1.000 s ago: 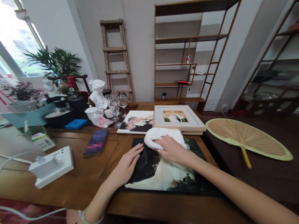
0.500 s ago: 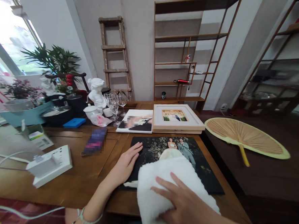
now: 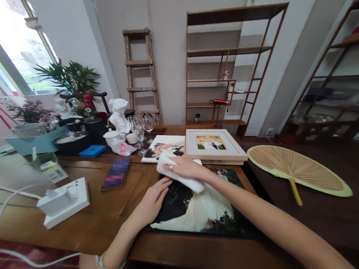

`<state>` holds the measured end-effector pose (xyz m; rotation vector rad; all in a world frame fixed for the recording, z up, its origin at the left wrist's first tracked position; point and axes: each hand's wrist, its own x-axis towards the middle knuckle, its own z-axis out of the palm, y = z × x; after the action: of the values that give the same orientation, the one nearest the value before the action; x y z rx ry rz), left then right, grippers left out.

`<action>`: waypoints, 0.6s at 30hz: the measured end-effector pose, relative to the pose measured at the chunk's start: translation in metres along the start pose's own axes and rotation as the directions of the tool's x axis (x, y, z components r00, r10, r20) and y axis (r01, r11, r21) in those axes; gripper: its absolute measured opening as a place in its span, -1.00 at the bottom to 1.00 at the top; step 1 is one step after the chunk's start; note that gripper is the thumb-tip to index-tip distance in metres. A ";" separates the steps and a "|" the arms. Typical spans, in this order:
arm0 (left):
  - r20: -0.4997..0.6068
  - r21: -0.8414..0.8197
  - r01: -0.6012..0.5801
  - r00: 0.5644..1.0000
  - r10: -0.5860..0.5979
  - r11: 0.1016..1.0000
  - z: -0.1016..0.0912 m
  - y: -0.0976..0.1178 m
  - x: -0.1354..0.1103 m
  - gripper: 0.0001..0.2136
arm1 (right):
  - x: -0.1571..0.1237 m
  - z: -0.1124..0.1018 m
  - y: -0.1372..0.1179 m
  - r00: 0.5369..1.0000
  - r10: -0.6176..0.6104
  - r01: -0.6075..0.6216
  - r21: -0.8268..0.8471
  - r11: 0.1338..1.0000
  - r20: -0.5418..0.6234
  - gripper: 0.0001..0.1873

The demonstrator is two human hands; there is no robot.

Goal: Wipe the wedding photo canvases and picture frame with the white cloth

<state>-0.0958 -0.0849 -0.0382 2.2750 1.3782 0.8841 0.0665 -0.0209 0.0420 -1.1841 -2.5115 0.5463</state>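
A dark wedding photo panel (image 3: pixel 205 211) lies flat on the wooden table, showing a pale trailing dress. My left hand (image 3: pixel 152 202) rests on its left edge, fingers stretched out and holding nothing. At the panel's far left corner, my right hand (image 3: pixel 185 168), with a ring on one finger, grips a white towel (image 3: pixel 194 184) and presses it down. The towel and my right forearm cover the upper part of the picture. Just behind the towel lies a smaller white-edged photo panel (image 3: pixel 174 142), partly hidden by it. A framed photo (image 3: pixel 215 145) sits beside that.
On the left are a white power strip (image 3: pixel 68 205) with a cable, an opened small box (image 3: pixel 50 165) and a blurred purple item (image 3: pixel 116 171). Wine glasses (image 3: pixel 139 130) and a white bust (image 3: pixel 119 116) stand farther back. A palm-leaf fan (image 3: pixel 299 168) lies to the right.
My right hand has carried the towel from the panel's near side to its far left corner, uncovering the dress. My left hand stays on the left edge. The view has shifted slightly.
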 end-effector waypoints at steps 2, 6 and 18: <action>0.001 0.000 0.001 1.000 -0.001 1.000 0.000 0.000 0.001 -0.66 | 0.016 0.002 -0.003 0.999 -0.007 0.007 -0.006 1.000 0.034 -0.62; 0.002 -0.014 -0.001 1.000 0.001 1.000 0.000 -0.001 0.001 -0.66 | 0.012 0.000 0.000 0.998 0.023 -0.021 -0.024 0.999 0.058 -0.59; 0.011 -0.037 -0.026 1.000 0.026 0.999 -0.002 0.003 0.001 -0.65 | -0.114 -0.053 0.085 0.965 0.259 -0.260 -0.016 0.966 -0.025 -0.54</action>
<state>-0.0947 -0.0855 -0.0342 2.2717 1.3190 0.8963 0.2154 -0.0495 0.0365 -1.5304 -2.3617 0.5685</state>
